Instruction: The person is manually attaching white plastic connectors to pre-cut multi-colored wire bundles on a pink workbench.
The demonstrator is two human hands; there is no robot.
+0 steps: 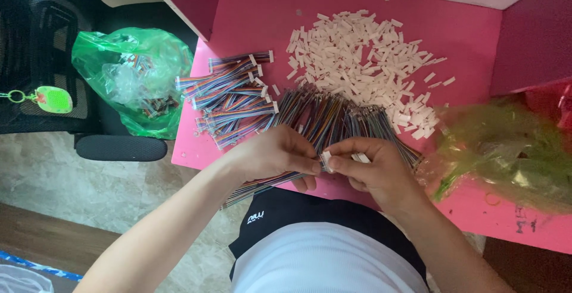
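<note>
My left hand [275, 153] grips a flat multicoloured ribbon cable [256, 187] that trails off the pink table's near edge. My right hand [370, 168] pinches a small white plastic connector [326, 159] against the cable's end; the two hands touch at the fingertips. Just beyond my hands lies a fan of loose multicoloured cables [333, 117]. Farther back is a heap of white connectors [363, 60]. A stack of cables with white connectors on their ends [232, 93] lies at the table's left.
The pink table [459, 36] has raised pink side walls. A green plastic bag [134, 78] of cables rests on a black chair at left, beside a green key tag [52, 98]. A crumpled greenish bag [506, 150] sits at right.
</note>
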